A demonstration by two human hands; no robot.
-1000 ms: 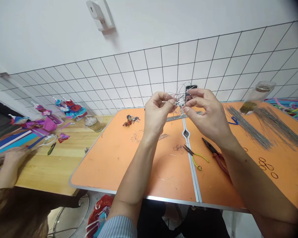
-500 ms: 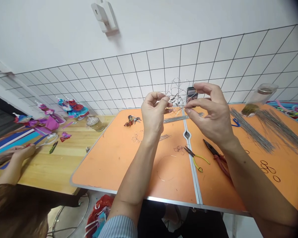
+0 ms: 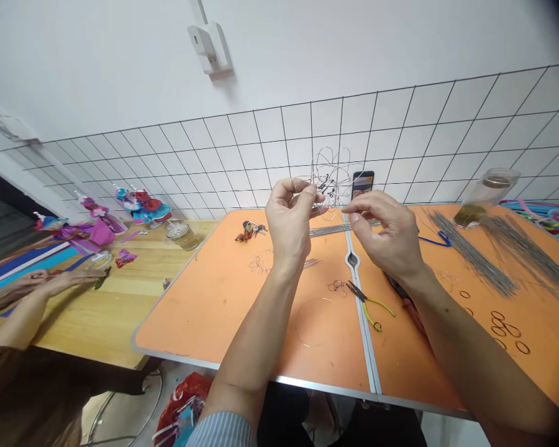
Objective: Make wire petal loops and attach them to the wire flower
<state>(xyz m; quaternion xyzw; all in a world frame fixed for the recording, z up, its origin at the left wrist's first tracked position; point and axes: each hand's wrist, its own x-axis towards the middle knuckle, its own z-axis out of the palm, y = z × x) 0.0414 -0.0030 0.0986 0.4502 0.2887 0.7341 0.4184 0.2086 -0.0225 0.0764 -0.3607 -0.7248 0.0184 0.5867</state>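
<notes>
Between my hands, above the orange table (image 3: 205, 298), is a tangle of thin looped wire (image 3: 331, 169). My left hand (image 3: 292, 214) pinches its left side between thumb and fingers. My right hand (image 3: 386, 230) is closed in a pinch at the lower right edge of the wire loops; the fine strand at its fingertips is hard to make out. Beneath them lie yellow-handled pliers (image 3: 370, 304), and red-handled pliers (image 3: 412, 313) are partly covered by my right forearm. A curved piece of wire (image 3: 300, 332) rests on the table near my left forearm.
A phone (image 3: 362, 181) leans against the wall grid behind the wire. On the right are bundles of straight wires (image 3: 475, 254), a glass jar (image 3: 487, 195) and several dark rings (image 3: 498, 323). At left, a co-worker's hands (image 3: 69, 282) rest by a wooden table (image 3: 135, 298) with doll-like figures (image 3: 142, 205).
My right hand's raised index finger has come down and its fingers have drawn together beside the wire. The view has tilted slightly upward. The co-worker's hand has reached right to the green cutter.
</notes>
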